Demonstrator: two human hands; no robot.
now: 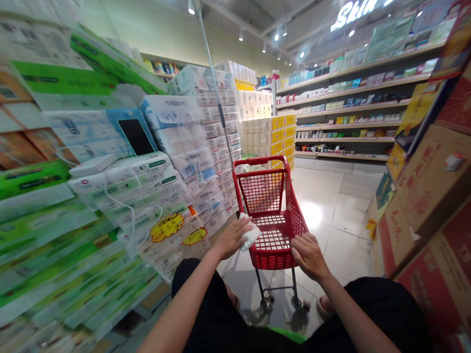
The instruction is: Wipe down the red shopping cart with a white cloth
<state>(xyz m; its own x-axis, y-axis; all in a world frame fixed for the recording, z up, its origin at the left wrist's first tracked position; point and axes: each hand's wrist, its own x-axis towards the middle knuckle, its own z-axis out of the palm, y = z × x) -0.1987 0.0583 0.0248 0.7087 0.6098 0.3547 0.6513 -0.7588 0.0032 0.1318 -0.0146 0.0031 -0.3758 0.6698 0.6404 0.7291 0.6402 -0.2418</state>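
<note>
Pale tiled floor (346, 211) runs down a shop aisle, with long shelves (342, 113) of small goods past its far edge. Along its left edge rise packs (191, 166) in tall stacks, white, blue and green, many blurred. Cartons (423, 186) pile up at its right edge. Between them stands a red cart (270, 260), upright on its wheels, right in front of the seated person's knees. At the cart's near right corner, the right hand (311, 255) curls its fingers over the rim. Near the near left corner, the left hand (232, 236) lies with fingers stretched out and slightly bent. Yellow signs (167, 227) hang on the left stack's front. Smallest is a white wipe (250, 238), cloth or paper I cannot tell, under the left fingers on the cart's left rim; whether they also grip the rim is hidden.
</note>
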